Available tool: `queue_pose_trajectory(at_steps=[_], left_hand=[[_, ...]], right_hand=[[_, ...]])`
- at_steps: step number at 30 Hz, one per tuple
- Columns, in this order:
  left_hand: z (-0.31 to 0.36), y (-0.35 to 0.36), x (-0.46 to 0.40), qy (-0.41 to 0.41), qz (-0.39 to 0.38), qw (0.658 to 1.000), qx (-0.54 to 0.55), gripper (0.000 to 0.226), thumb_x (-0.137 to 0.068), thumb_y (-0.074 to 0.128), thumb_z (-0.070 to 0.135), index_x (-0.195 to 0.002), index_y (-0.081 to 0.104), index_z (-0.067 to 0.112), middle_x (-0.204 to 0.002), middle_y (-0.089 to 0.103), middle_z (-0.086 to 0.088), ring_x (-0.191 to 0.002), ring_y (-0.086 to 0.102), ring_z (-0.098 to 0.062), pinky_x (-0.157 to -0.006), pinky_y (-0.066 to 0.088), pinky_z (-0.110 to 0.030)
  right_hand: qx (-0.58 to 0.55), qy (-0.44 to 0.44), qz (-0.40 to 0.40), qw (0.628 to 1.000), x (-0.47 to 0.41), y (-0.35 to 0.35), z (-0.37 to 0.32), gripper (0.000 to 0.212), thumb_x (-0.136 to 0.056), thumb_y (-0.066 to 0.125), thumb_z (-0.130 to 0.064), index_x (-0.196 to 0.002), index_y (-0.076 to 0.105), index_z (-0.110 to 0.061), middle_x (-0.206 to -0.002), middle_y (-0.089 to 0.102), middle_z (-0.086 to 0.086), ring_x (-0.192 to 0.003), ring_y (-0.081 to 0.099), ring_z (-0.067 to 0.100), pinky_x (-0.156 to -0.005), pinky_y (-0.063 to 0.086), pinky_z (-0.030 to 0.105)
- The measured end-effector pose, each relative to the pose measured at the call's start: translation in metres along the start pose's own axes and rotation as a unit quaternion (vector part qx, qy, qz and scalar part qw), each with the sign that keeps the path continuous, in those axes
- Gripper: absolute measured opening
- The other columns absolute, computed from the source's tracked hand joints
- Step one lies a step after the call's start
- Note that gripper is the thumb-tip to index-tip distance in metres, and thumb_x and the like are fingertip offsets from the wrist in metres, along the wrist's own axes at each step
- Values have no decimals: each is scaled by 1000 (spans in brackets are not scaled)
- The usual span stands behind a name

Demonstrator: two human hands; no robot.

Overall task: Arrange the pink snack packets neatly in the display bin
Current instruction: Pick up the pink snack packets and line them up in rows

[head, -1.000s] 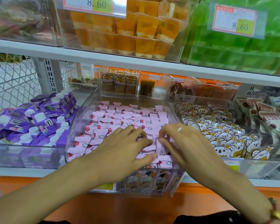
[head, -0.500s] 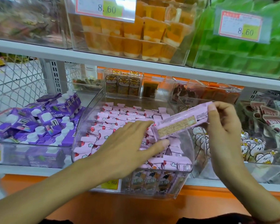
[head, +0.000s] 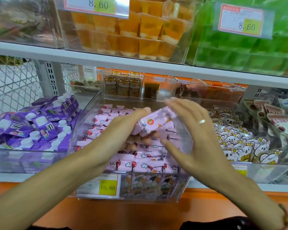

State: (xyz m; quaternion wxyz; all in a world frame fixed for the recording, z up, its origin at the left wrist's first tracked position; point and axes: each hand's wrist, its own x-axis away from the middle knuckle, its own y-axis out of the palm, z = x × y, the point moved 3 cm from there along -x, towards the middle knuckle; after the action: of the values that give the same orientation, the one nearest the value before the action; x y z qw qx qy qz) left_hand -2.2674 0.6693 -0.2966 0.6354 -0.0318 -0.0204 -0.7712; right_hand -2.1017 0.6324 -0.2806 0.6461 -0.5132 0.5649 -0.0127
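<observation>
1. The person is working over a clear display bin (head: 83, 123) on the lower shelf (head: 140, 67), and it is holding rows of pink snack packets (head: 140, 163) lying flat, mostly lined up side by side.
2. The left hand (head: 118, 135) is lying over the middle of the bin with its fingers curled around a small bundle of packets (head: 154, 123), the thumb pressing along the top. The bundle is sitting tilted above the rows, not yet laid down.
3. The right hand (head: 189, 130) is standing on edge just beside the bundle's right end, fingers straight and spread, gripping nothing. It appears to be acting as a stop so the ends square up against the palm; whether it is touching the bundle cannot be told, since the fingertips are blurred.
4. The front rows are looking orderly, while packets under the left hand are lying askew, so the job is judged partly done.
5. The neighbouring bins, purple cartons (head: 40, 123) to the left and white animal-print pouches (head: 236, 143) to the right, are sitting apart behind their own walls and are not being handled.
6. Risk: the tilted bundle could fan out if the left grip is loosened before it is resting flat in a row.
</observation>
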Motion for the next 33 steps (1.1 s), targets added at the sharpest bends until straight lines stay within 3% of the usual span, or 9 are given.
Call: queue_pose_trajectory(at_steps=[3,6,10,13,16,19,24,28,33], left_hand=[[-2,2,-2,-7,-27,1000,3,73,-72,42,71,-89,69,5,-70,73,-12,-43,60,-14,-34,35,-16],[0,0,0,46,-28,998,-22,74,-69,25,81,-80,71,24,-69,73,-5,-45,59,-11,-38,37,-17],[8,-2,5,188,-13,978,-85,40,-70,43,77,-91,66,52,-93,69,20,-79,66,0,-56,51,-20],[9,3,10,253,-33,962,-98,31,-79,64,53,-107,62,39,-104,68,18,-93,66,0,-72,54,-18],[9,0,9,278,29,959,-48,36,-74,65,42,-109,60,33,-100,70,17,-89,68,-2,-75,54,-18],[6,-6,5,276,86,957,-30,34,-74,64,43,-105,59,30,-98,70,17,-88,68,-3,-79,54,-21],[-6,-2,2,246,59,965,-65,36,-71,64,45,-105,56,34,-98,67,26,-86,67,3,-68,50,-8],[-10,-7,-3,206,38,973,-98,45,-69,64,46,-108,57,26,-97,70,14,-83,69,0,-70,53,-14],[5,-24,-10,201,63,974,-85,42,-65,67,42,-102,61,23,-95,72,6,-83,71,-7,-75,57,-21]], right_hand=[[27,-11,-15,999,1,4,0,44,-86,62,-29,-129,53,-25,-125,55,-7,-117,47,16,-98,36,27],[-150,109,0,983,2,3,6,26,-84,67,-35,-108,60,-29,-99,63,-11,-90,58,10,-77,45,21],[-277,181,-7,944,3,5,10,31,-71,68,-41,-101,66,-30,-85,66,-6,-74,61,16,-69,51,33],[-277,165,-24,946,3,8,9,31,-74,70,-42,-104,66,-34,-84,64,-10,-74,60,12,-69,50,32],[-147,132,-31,980,4,0,17,33,-81,63,-50,-111,63,-36,-92,63,-16,-88,57,7,-72,44,23],[13,95,-41,994,8,-12,26,25,-85,59,-41,-104,66,-26,-92,62,-10,-93,53,12,-76,42,28],[162,36,-96,981,28,-13,27,30,-88,59,-43,-108,69,-23,-90,60,-1,-85,58,18,-72,40,25],[170,-34,-104,979,41,-17,22,37,-89,46,-44,-111,67,-24,-95,61,-1,-99,47,11,-78,36,22],[189,-86,-178,962,49,-9,24,39,-95,36,-46,-115,64,-27,-114,65,-12,-114,54,17,-96,32,28]])
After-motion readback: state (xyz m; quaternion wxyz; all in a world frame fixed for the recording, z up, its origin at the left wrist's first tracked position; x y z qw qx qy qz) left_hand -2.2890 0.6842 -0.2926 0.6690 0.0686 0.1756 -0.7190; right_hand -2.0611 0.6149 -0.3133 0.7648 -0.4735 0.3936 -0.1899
